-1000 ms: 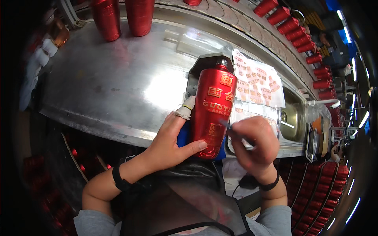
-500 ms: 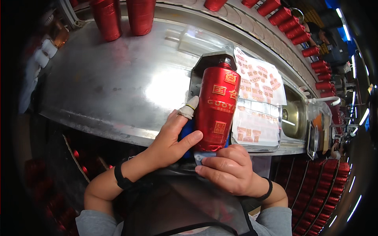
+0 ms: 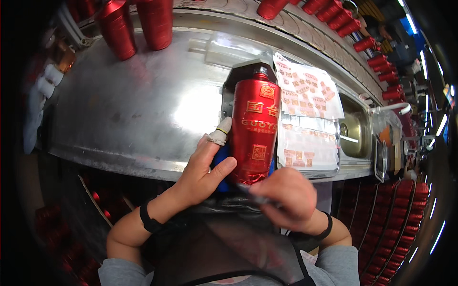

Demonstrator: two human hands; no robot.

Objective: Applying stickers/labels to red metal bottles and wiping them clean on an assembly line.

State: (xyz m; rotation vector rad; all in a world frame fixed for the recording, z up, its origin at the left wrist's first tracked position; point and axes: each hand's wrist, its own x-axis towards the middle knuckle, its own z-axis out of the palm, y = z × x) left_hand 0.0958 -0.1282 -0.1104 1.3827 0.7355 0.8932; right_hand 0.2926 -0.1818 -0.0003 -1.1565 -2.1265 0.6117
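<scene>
A shiny red bottle [image 3: 255,119] with gold markings and a dark neck lies on its back in a dark angular cradle [image 3: 234,76], its neck pointing away from me. Blue material [image 3: 221,167] shows beneath its near end. Along the bottle's left side rests my left hand [image 3: 205,167], closed against it. A white finger cot covers its index finger, and the thumb meets the bottle's lower left edge; other fingers are hidden. At the bottle's base, my right hand [image 3: 288,195] is blurred, pinching a small greyish flat piece [image 3: 257,198] whose kind I cannot make out.
Printed white sheets [image 3: 310,95] lie right of the bottle, beside a metal sink [image 3: 355,131]. A clear plastic container [image 3: 234,50] lies beyond the cradle. Two red bottles [image 3: 157,24] stand at the far left; several more line the conveyor [image 3: 229,9]. Stacked red bottles [image 3: 396,224] fill the lower right.
My right hand has lifted slightly and turned at the bottle's base, now smeared by motion. The left hand stays beside the bottle. The whole view has shifted a little.
</scene>
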